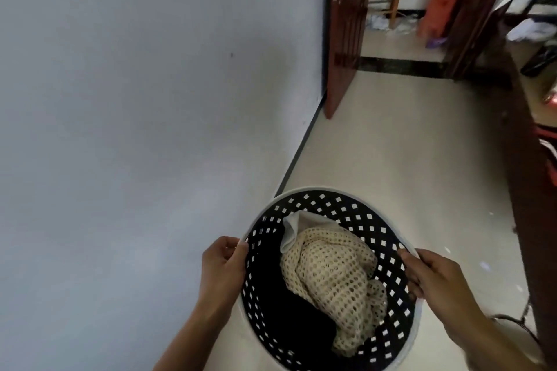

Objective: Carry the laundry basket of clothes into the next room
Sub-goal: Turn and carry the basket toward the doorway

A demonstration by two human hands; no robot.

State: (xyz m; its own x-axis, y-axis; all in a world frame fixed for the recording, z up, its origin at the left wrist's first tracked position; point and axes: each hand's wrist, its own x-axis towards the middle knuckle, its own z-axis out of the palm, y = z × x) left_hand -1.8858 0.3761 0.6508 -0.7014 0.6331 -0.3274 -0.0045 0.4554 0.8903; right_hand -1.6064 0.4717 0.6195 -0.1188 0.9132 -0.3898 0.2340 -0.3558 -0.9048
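A round laundry basket (346,205) with a white rim and a perforated wall hangs in front of me, low in the head view. Inside lie a cream open-knit garment (334,277), a white cloth (301,224) and dark clothes (283,304). My left hand (223,265) grips the basket's left rim. My right hand (437,277) grips the right rim, fingers curled inside the wall.
A plain white wall (135,114) runs close along my left. Ahead, a brown wooden door (346,33) stands open onto a doorway with a dark threshold strip (401,66). Dark wooden furniture (530,190) lines the right. Pale floor (407,144) stretches toward the doorway.
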